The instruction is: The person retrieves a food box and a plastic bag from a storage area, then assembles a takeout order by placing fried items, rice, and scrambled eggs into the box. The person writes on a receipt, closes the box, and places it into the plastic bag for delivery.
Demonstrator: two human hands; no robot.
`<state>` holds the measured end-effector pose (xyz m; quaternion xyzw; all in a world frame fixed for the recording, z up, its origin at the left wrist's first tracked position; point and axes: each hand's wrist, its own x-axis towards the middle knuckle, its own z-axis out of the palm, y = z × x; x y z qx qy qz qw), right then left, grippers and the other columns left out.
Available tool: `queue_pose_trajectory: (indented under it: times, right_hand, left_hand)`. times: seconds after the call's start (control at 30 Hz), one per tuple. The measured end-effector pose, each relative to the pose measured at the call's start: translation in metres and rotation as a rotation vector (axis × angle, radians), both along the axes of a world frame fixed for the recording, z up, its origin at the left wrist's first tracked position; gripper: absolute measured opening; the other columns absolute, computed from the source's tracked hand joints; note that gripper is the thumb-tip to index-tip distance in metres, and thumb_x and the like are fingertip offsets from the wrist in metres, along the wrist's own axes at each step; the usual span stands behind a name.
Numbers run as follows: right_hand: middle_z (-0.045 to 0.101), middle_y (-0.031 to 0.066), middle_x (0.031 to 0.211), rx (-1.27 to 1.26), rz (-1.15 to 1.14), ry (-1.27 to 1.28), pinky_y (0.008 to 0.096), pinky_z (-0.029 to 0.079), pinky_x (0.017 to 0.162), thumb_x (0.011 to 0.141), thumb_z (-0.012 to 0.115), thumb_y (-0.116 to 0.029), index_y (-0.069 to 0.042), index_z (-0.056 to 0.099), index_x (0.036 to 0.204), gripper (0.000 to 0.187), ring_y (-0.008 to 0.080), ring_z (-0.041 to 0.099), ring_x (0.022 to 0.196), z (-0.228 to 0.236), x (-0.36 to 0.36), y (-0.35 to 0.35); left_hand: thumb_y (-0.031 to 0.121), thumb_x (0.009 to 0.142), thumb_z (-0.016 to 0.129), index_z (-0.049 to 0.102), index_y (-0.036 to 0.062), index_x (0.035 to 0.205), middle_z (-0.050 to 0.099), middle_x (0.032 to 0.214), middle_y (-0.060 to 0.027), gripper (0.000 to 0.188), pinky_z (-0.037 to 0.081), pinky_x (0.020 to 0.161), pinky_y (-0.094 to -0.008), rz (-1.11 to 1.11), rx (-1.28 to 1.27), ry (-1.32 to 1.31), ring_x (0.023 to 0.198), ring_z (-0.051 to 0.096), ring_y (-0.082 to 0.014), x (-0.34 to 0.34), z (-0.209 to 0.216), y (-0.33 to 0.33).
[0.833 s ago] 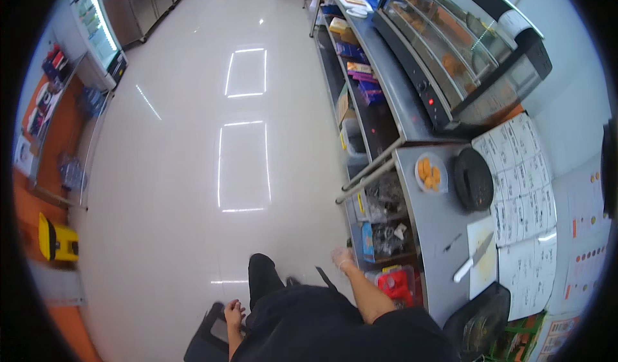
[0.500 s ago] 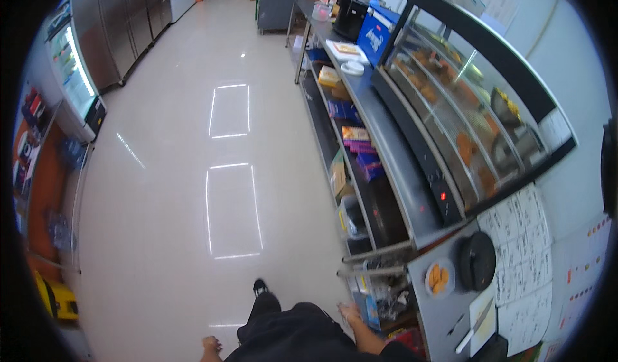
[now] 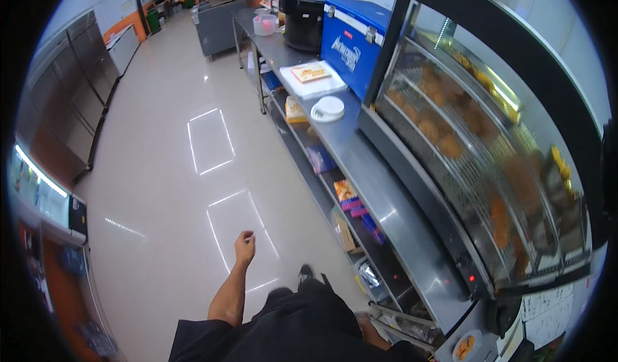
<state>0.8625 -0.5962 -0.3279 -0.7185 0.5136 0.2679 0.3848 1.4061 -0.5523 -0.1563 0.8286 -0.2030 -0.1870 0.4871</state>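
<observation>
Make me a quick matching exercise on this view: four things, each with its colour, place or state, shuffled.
1. Left hand
2. Cooler box
3. Display case
4. Large pot

A. Browned food behind glass
B. Round and black, on the metal counter
C. Above the floor, nothing visible in it
D. Mostly blue

Pairs: 1-C; 2-D; 3-A; 4-B

The floor (image 3: 151, 265) is pale and very glossy, and it shows bright rectangular light reflections (image 3: 211, 142). Along the left side stand tall stainless-steel cabinets (image 3: 71, 98) and, nearer, a lit glass-door refrigerator (image 3: 42, 185). On the right, a long steel worktable (image 3: 367, 159) with lower shelves runs beside a white wall (image 3: 582, 24).
</observation>
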Motion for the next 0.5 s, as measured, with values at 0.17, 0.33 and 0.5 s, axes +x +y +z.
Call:
queue_pose_trajectory:
  times: [0.17,0.33,0.5]
  right_hand:
    - [0.066,0.0058,0.080,0.080,-1.028,-0.545,0.0299,0.051,0.057,0.092,0.063,-0.017,-0.005,0.064,0.104,0.017,0.0151,0.062,0.065,0.105,0.181,-0.134]
    - [0.069,0.0091,0.081,-0.302,-1.007,-0.677,0.0320,0.053,0.064,0.089,0.062,-0.020,-0.006,0.068,0.099,0.019,0.0255,0.065,0.069,0.123,0.343,-0.208]
    - [0.069,0.0147,0.111,-0.414,-0.603,-0.050,0.0438,0.052,0.089,0.083,0.060,-0.026,-0.009,0.071,0.103,0.029,0.0352,0.065,0.103,0.108,0.387,-0.210]
  left_hand:
    - [0.010,0.085,0.064,0.061,0.0020,0.111,0.062,0.105,-0.0171,0.028,0.049,0.087,-0.0403,-0.238,-0.155,-0.313,0.098,0.061,-0.0323,0.121,0.076,-0.250]
    - [0.020,0.076,0.077,0.055,-0.0030,0.121,0.054,0.125,-0.0228,0.055,0.035,0.106,-0.0468,-0.371,-0.173,-0.887,0.121,0.048,-0.0388,0.309,0.080,-0.476]
    - [0.041,0.074,0.079,0.044,0.0029,0.142,0.033,0.149,-0.0246,0.085,0.031,0.112,-0.0533,-0.579,0.057,-0.977,0.137,0.032,-0.0424,0.379,0.107,-0.622]
